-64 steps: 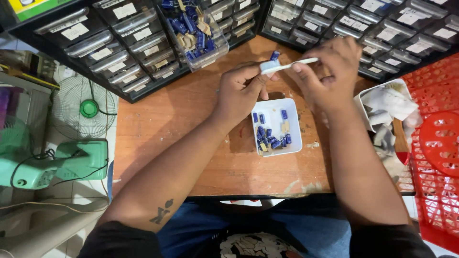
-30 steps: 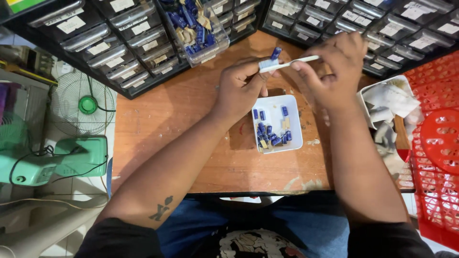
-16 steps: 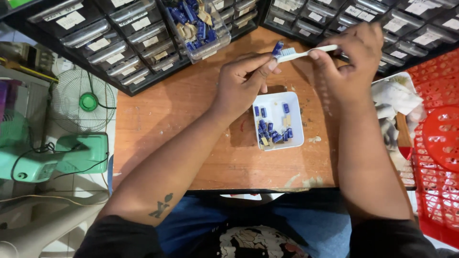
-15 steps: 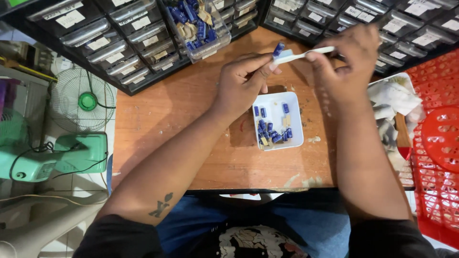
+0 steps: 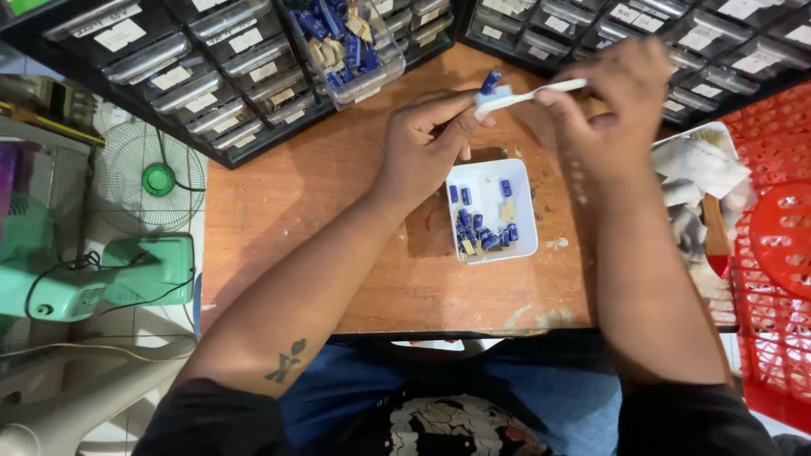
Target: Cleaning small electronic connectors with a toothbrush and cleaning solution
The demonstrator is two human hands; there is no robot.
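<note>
Both hands lifted slightly toward the drawers [image 5: 211, 63], left hand [image 5: 427, 143] and right hand [image 5: 612, 101] pinched a white strip [image 5: 528, 95] with a blue part [image 5: 490, 82], white tray [image 5: 490, 173] of blue parts below, open drawer [image 5: 346, 46] just beyond.

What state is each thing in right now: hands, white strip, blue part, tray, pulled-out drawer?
Left hand: pinching one end of the strip.
Right hand: pinching the other end.
Thin white strip: held above the table.
Small blue cylindrical part: at the strip's left end.
White square tray: part-filled.
Clear plastic drawer: pulled out, filled.
</note>
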